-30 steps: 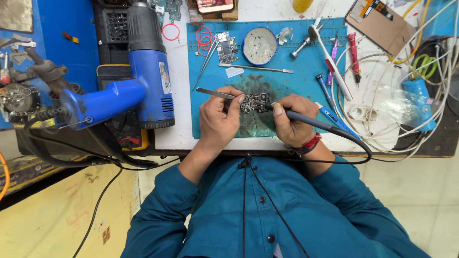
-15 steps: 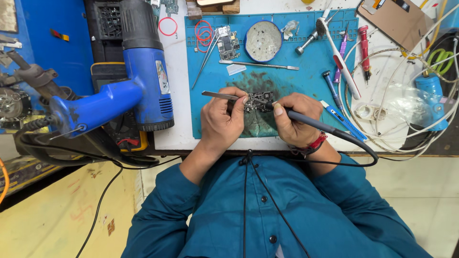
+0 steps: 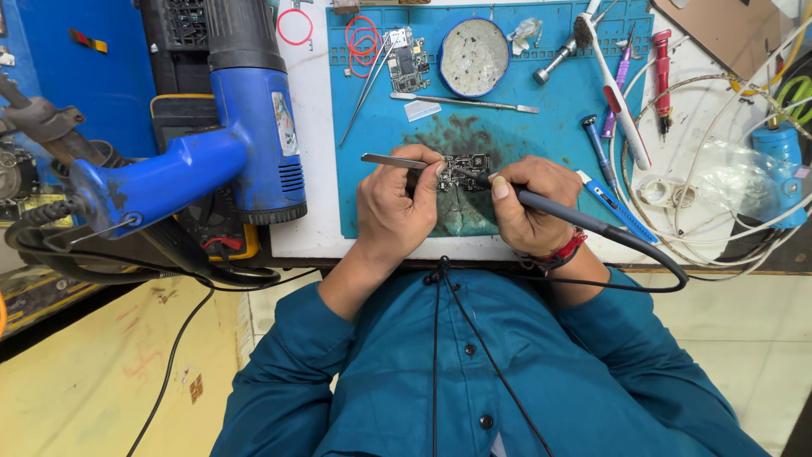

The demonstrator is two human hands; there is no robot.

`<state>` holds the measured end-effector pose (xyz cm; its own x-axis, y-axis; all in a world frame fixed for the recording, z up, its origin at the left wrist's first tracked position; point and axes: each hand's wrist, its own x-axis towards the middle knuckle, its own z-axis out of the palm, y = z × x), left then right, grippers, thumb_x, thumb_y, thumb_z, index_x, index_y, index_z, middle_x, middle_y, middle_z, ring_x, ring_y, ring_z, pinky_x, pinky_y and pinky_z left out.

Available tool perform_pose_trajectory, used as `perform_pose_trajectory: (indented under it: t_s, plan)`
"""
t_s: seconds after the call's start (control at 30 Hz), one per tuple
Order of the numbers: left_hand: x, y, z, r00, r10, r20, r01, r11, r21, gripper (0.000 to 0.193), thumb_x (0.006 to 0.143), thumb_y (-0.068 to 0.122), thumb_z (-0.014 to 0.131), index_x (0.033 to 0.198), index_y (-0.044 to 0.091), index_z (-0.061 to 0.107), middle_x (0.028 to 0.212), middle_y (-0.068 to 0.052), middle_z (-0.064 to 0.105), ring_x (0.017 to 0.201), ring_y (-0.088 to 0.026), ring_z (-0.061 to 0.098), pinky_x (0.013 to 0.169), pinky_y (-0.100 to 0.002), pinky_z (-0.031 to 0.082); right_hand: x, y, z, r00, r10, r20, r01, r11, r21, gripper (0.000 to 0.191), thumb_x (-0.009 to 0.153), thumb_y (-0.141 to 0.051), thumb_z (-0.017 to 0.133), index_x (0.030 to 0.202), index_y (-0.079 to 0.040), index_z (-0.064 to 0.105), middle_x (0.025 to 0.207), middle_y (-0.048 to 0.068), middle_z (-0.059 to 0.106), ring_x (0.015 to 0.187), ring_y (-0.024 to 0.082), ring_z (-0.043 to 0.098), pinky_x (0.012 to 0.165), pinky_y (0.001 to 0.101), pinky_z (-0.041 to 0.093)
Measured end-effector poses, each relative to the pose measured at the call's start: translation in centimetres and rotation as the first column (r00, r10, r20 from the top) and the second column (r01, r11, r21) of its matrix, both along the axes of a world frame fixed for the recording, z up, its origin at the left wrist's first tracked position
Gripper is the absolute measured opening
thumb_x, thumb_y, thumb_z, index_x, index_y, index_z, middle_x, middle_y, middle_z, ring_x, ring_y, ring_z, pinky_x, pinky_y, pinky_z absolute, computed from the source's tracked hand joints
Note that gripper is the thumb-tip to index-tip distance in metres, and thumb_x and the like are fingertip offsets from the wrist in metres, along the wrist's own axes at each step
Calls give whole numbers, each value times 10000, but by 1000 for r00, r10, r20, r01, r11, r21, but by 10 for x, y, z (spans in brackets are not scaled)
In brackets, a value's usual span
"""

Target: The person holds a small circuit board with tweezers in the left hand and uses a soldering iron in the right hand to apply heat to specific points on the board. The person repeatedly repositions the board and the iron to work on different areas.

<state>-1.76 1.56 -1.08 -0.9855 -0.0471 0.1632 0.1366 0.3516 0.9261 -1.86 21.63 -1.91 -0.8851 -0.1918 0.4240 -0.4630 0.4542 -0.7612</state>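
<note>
A small dark circuit board (image 3: 464, 170) lies on the blue work mat (image 3: 381, 211), between my two hands. My left hand (image 3: 396, 206) grips metal tweezers (image 3: 391, 160), whose tips reach the board's left edge. My right hand (image 3: 529, 203) holds a grey soldering iron (image 3: 584, 222) like a pen, its tip on the board's right side. A black cable runs from the iron to the right and down over the table edge.
A blue hot-air gun (image 3: 245, 127) stands left of the mat. On the mat's far side lie a second circuit board (image 3: 409, 59), a round metal dish (image 3: 474, 56), red rubber bands (image 3: 362, 35), a metal pry tool (image 3: 465, 101), screwdrivers (image 3: 661, 68) and a brush (image 3: 613, 85). White cables (image 3: 719, 203) coil at right.
The view has shifted slightly. Both hands stay on the board with the tweezers and the iron; no clear movement of either.
</note>
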Motion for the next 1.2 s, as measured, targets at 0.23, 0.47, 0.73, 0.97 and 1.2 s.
perform_pose_trajectory:
  t_s: [0.23, 0.47, 0.73, 0.97, 1.2]
  plan:
    - [1, 2, -2, 1000, -2, -4, 2, 1000, -6, 73, 988, 74, 733, 1017, 51, 670, 815, -43, 716, 627, -123, 689, 572, -271, 521, 1, 2, -1, 1000, 9, -2, -9, 1000, -5, 136, 1005, -103, 656, 895, -28, 628, 806, 105, 686, 664, 250, 641, 601, 337, 477]
    - [0, 2, 0, 1000, -1, -12, 1, 1000, -8, 73, 986, 74, 731, 1018, 52, 670, 833, -43, 725, 643, -124, 702, 573, -267, 533, 0, 1, 1, 1000, 7, 7, -7, 1000, -7, 130, 1005, -97, 657, 899, -28, 629, 807, 105, 687, 663, 247, 643, 586, 325, 478]
    - [-1, 3, -1, 1000, -6, -13, 6, 1000, -12, 72, 986, 72, 733, 1015, 51, 670, 842, -44, 725, 650, -128, 703, 588, -270, 538, -1, 2, 1, 1000, 4, 1, -4, 1000, -4, 123, 998, -91, 657, 899, -21, 637, 811, 111, 690, 659, 249, 638, 629, 350, 479]
    - [-1, 3, -1, 1000, -12, -18, 12, 1000, -2, 69, 990, 71, 727, 1014, 49, 666, 867, -46, 726, 660, -128, 707, 594, -269, 544, 0, 3, 1, 1000, 1, -1, -1, 1000, -6, 130, 1004, -97, 658, 900, -22, 637, 822, 112, 695, 673, 253, 648, 596, 326, 485]
    - [4, 4, -5, 1000, -9, -11, 9, 1000, -11, 68, 988, 71, 730, 1011, 49, 671, 868, -44, 726, 653, -129, 701, 591, -272, 538, 4, 4, -3, 1000, 17, -18, -17, 1000, -12, 134, 1004, -93, 665, 896, -22, 625, 818, 112, 691, 671, 259, 650, 591, 327, 489]
